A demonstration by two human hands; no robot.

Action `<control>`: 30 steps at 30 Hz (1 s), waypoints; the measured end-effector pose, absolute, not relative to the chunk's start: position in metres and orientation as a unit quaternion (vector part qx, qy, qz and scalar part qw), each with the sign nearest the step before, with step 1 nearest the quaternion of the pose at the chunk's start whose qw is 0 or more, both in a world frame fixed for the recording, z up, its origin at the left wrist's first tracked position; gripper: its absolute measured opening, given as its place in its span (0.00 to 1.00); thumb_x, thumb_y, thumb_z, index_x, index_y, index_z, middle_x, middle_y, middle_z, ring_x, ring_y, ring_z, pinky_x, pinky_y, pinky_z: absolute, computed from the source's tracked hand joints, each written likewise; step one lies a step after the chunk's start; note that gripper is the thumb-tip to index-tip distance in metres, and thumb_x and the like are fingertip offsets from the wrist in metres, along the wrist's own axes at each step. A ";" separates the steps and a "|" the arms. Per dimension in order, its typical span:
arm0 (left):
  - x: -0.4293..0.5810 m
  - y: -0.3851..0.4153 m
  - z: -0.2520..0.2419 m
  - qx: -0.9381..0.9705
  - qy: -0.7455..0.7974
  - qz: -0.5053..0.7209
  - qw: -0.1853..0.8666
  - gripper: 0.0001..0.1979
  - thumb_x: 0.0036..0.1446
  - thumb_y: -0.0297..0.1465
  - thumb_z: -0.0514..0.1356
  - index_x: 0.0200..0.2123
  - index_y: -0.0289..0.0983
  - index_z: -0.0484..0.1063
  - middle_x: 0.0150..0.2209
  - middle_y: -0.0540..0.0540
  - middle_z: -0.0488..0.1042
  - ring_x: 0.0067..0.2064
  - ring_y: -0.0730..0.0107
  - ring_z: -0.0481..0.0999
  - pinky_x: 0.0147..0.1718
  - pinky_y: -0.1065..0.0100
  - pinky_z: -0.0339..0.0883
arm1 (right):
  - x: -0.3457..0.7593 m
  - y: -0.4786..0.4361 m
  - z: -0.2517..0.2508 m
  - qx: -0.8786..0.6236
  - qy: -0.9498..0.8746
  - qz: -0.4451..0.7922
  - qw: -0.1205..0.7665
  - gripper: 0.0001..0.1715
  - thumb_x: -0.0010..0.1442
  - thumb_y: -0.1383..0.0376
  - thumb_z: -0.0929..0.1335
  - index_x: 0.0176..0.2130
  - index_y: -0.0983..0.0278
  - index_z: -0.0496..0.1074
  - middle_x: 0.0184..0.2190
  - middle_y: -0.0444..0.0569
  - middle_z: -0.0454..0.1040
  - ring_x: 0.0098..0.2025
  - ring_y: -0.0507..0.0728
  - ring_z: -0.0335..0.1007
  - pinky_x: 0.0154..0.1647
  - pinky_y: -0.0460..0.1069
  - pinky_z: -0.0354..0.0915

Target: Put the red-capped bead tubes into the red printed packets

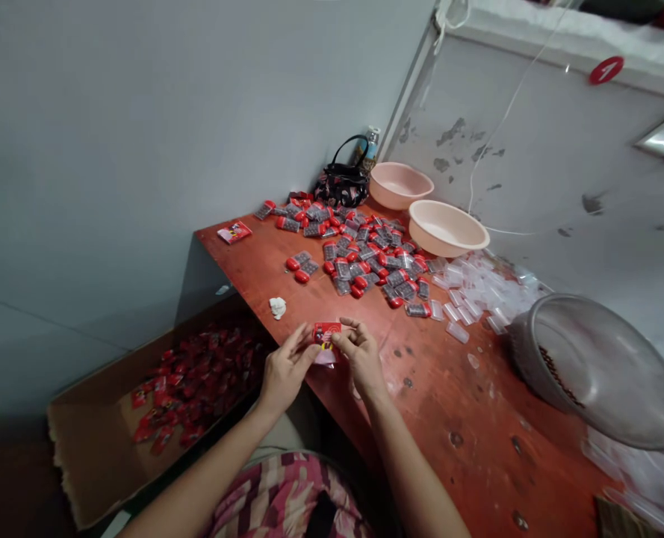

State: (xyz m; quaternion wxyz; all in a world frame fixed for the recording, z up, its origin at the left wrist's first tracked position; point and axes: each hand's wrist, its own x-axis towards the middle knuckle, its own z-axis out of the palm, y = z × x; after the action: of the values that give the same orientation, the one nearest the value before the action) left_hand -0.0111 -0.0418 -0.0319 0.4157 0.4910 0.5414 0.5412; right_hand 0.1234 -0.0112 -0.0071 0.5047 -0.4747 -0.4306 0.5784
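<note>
In the head view, a red wooden table (449, 403) is standing by a gray wall (141, 149), and the left hand (287, 371) and right hand (362, 356) are pinching a small red packet (327, 333) at the table's front edge, while two pink bowls (399, 185), one black bag (343, 185), one metal tub (592, 370) and one cardboard box (79, 441) are sitting nearby.

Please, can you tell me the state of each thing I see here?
Red packet: held up, pinched between both hands
Left hand: pinching the packet
Right hand: pinching the packet
Cardboard box: open, holding many red packets
Nearer pink basin: upright
Steel basin: tilted on its side
Clear plastic cases: loose, scattered
</note>
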 end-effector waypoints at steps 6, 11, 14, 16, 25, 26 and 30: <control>-0.026 -0.038 -0.031 0.268 0.479 0.531 0.646 0.12 0.42 0.36 0.63 0.18 0.32 0.72 0.20 0.49 0.72 0.26 0.68 0.73 0.29 0.64 0.70 | 0.110 0.027 -0.004 -0.507 -0.639 0.481 0.320 0.11 0.52 0.62 0.65 0.37 0.65 0.66 0.23 0.44 0.70 0.24 0.52 0.67 0.26 0.46 0.62; -0.041 -0.039 -0.032 0.186 0.490 0.560 0.642 0.10 0.40 0.33 0.65 0.21 0.30 0.73 0.22 0.46 0.74 0.26 0.71 0.72 0.27 0.69 0.69 | 0.080 0.095 0.003 -0.500 -0.840 0.100 0.185 0.17 0.58 0.72 0.56 0.45 0.65 0.65 0.46 0.54 0.68 0.47 0.59 0.62 0.43 0.52 0.59; -0.050 -0.041 -0.028 0.133 0.473 0.575 0.654 0.10 0.40 0.32 0.65 0.24 0.29 0.74 0.25 0.44 0.75 0.27 0.71 0.73 0.26 0.71 0.69 | 0.065 0.129 0.006 -0.437 -0.893 0.025 0.109 0.19 0.58 0.73 0.56 0.48 0.64 0.62 0.55 0.54 0.59 0.54 0.60 0.52 0.46 0.54 0.55; -0.056 -0.041 -0.026 0.097 0.462 0.589 0.656 0.09 0.40 0.31 0.66 0.23 0.30 0.73 0.24 0.44 0.74 0.26 0.72 0.73 0.25 0.72 0.69 | 0.060 0.144 0.005 -0.413 -0.908 0.000 0.074 0.18 0.59 0.73 0.56 0.47 0.64 0.63 0.53 0.55 0.61 0.53 0.61 0.53 0.45 0.55 0.55; -0.064 -0.031 -0.027 -0.029 0.412 0.642 0.646 0.04 0.44 0.25 0.63 0.27 0.31 0.72 0.25 0.46 0.74 0.26 0.72 0.74 0.25 0.71 0.71 | 0.085 0.100 0.010 -0.440 -0.890 0.064 0.105 0.14 0.62 0.66 0.54 0.39 0.66 0.64 0.32 0.52 0.72 0.34 0.55 0.66 0.34 0.48 0.60; -0.063 -0.029 -0.028 -0.042 0.410 0.645 0.644 0.04 0.45 0.25 0.62 0.28 0.31 0.72 0.26 0.45 0.75 0.26 0.71 0.75 0.26 0.70 0.72 | 0.090 0.082 0.011 -0.448 -0.882 0.081 0.117 0.16 0.63 0.65 0.52 0.40 0.66 0.63 0.30 0.50 0.72 0.31 0.53 0.67 0.31 0.46 0.60; -0.054 -0.022 -0.027 -0.073 0.394 0.654 0.642 0.02 0.48 0.23 0.60 0.29 0.31 0.71 0.27 0.43 0.75 0.28 0.68 0.76 0.28 0.67 0.73 | 0.103 0.004 0.006 -0.486 -0.763 0.330 0.271 0.15 0.63 0.62 0.53 0.38 0.64 0.64 0.22 0.43 0.70 0.21 0.50 0.66 0.23 0.43 0.61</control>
State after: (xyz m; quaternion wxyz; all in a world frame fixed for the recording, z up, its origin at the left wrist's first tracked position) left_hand -0.0543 -0.0219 -0.0268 0.6415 -0.0734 0.3938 0.6542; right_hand 0.1026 0.0037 0.0059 0.2714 -0.4860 -0.7626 0.3296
